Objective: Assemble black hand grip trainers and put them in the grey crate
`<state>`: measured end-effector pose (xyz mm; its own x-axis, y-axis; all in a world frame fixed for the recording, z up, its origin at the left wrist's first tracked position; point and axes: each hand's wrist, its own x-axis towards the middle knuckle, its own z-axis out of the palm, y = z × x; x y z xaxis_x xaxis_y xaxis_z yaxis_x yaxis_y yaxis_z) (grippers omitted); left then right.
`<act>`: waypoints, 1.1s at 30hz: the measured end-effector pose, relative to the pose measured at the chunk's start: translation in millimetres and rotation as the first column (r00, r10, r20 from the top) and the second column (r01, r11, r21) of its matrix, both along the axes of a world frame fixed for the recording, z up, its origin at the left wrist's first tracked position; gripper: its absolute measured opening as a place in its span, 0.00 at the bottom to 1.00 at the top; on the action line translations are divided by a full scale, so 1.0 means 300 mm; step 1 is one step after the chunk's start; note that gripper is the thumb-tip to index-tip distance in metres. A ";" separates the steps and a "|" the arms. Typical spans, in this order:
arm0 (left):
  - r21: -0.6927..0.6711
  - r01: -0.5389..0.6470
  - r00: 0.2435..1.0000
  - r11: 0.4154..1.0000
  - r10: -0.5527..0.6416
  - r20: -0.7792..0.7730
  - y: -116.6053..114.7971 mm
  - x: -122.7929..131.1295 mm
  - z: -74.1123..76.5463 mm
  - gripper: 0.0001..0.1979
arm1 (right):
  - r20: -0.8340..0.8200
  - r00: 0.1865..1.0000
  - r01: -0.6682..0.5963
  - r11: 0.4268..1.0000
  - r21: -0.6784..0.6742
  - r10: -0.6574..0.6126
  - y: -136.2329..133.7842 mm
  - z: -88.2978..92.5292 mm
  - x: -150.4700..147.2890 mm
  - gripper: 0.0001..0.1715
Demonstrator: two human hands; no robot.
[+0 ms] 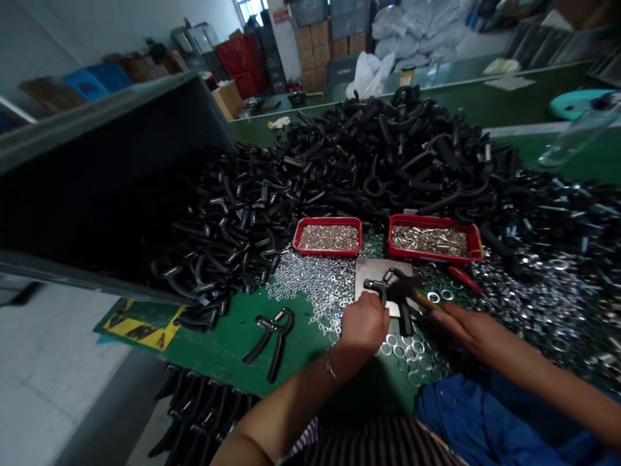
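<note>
Black hand gripper point(376, 287) lies on a steel plate point(383, 268), just under the left hand point(363, 327), whose fingers are closed around it. Long axis runs from plate toward person, handles near. Right hand point(468, 330) has fingers closed on a wooden-handled hammer point(424, 299), head over the gripper. Behind: left red tray point(327, 220) holds washers, right red tray point(429, 219) small metal parts. Loose washers point(310, 285) cover the green desk point(218, 349).

A large dark bin point(97, 188) tilts over the near end of a green workbench point(485, 107). Beyond it, blue crates point(87, 84) sit along the left wall, red crates point(237, 58) stand beside stacked cardboard boxes point(310, 48), and white sacks point(412, 32) lie heaped, with a clear bottle point(579, 133) at right.
</note>
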<state>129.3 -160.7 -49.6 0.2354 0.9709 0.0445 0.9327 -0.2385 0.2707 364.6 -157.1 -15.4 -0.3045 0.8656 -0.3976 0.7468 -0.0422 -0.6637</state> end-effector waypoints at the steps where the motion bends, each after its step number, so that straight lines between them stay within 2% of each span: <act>1: -0.007 0.007 1.000 1.000 -0.007 -0.011 0.004 -0.005 0.007 0.11 | -0.064 0.998 0.015 0.998 -0.069 -0.019 0.003 -0.012 0.009 0.29; 3: 0.006 0.012 1.000 1.000 -0.012 -0.012 -0.008 -0.050 0.031 0.09 | -0.143 0.988 0.053 0.995 -0.088 -0.066 0.004 -0.029 0.033 0.29; 5: 0.030 -0.010 1.000 0.999 0.010 0.001 -0.058 -0.149 0.064 0.09 | -0.136 0.983 0.131 0.990 0.057 -0.123 -0.009 -0.046 0.070 0.25; 7: 0.059 -0.070 0.997 0.996 0.070 0.013 -0.140 -0.293 0.094 0.10 | -0.091 0.982 0.178 0.966 0.189 -0.163 -0.037 -0.067 0.116 0.24; 11: 0.143 -0.267 0.959 0.953 0.277 -0.054 -0.334 -0.611 0.116 0.11 | -0.062 0.978 0.207 0.943 0.259 -0.198 -0.088 -0.112 0.202 0.23; 13: 0.125 -0.308 0.937 0.943 0.323 -0.132 -0.406 -0.722 0.113 0.12 | -0.050 0.991 0.134 0.925 0.356 -0.124 -0.087 -0.130 0.227 0.22; 16: 0.092 -0.363 0.909 0.927 0.374 -0.183 -0.435 -0.787 0.120 0.14 | 0.057 0.996 -0.084 0.832 0.548 0.063 -0.049 -0.160 0.239 0.21; 18: 0.128 -0.415 0.891 0.901 0.431 -0.144 -0.389 -0.781 0.139 0.16 | 0.160 0.978 -0.206 0.781 0.590 0.137 -0.015 -0.179 0.236 0.23; 21: 0.152 -0.429 0.887 0.890 0.447 -0.113 -0.232 -0.758 0.166 0.15 | 0.216 0.965 -0.253 0.762 0.596 0.151 0.019 -0.177 0.221 0.23; 23: 0.020 -0.457 0.876 0.889 0.454 -0.161 -0.104 -0.751 0.168 0.13 | 0.200 0.973 -0.217 0.767 0.604 0.118 0.014 -0.140 0.207 0.22; 25: -0.210 -0.504 0.861 0.838 0.471 -0.191 0.005 -0.750 0.154 0.11 | 0.173 0.979 -0.189 0.771 0.608 0.104 -0.014 -0.087 0.197 0.21; 26: -0.285 -0.489 0.872 0.824 0.455 -0.180 0.048 -0.751 0.141 0.09 | 0.155 0.983 -0.176 0.769 0.614 0.101 -0.033 -0.062 0.195 0.20; 28: -0.344 -0.418 0.908 0.841 0.393 -0.144 0.108 -0.760 0.106 0.06 | 0.144 0.984 -0.174 0.788 0.591 0.109 -0.070 -0.032 0.207 0.19; 30: -0.361 -0.360 0.933 0.860 0.341 -0.118 0.140 -0.782 0.067 0.06 | 0.142 0.988 -0.135 0.792 0.596 0.061 -0.100 -0.034 0.251 0.18; 33: -0.368 -0.314 0.943 0.875 0.332 -0.014 0.146 -0.813 0.044 0.09 | 0.120 0.986 0.011 0.756 0.654 -0.118 -0.123 -0.069 0.371 0.17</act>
